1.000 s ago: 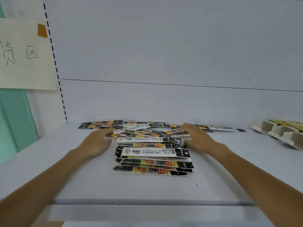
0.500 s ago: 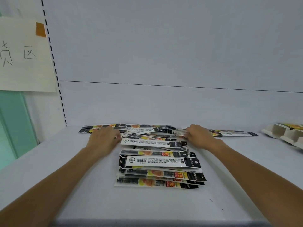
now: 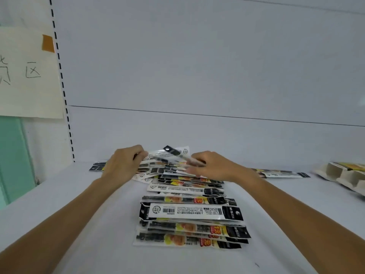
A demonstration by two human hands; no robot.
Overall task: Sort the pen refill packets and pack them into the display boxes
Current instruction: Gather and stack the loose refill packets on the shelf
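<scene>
1. Here, the fingers (image 3: 138, 153) of the left hand (image 3: 122, 168) curl round one end of the raised packets (image 3: 174, 152).
2. The right hand (image 3: 214, 167) pinches their other end.
3. Beneath, the pile of refill packets (image 3: 189, 212) covers the shelf (image 3: 79, 214).
4. Display boxes (image 3: 343, 175) sit at far right, well apart.

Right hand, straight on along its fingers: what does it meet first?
Probably the left hand, gripping the other end of the raised packets the right hand pinches; depth is unclear.
</scene>
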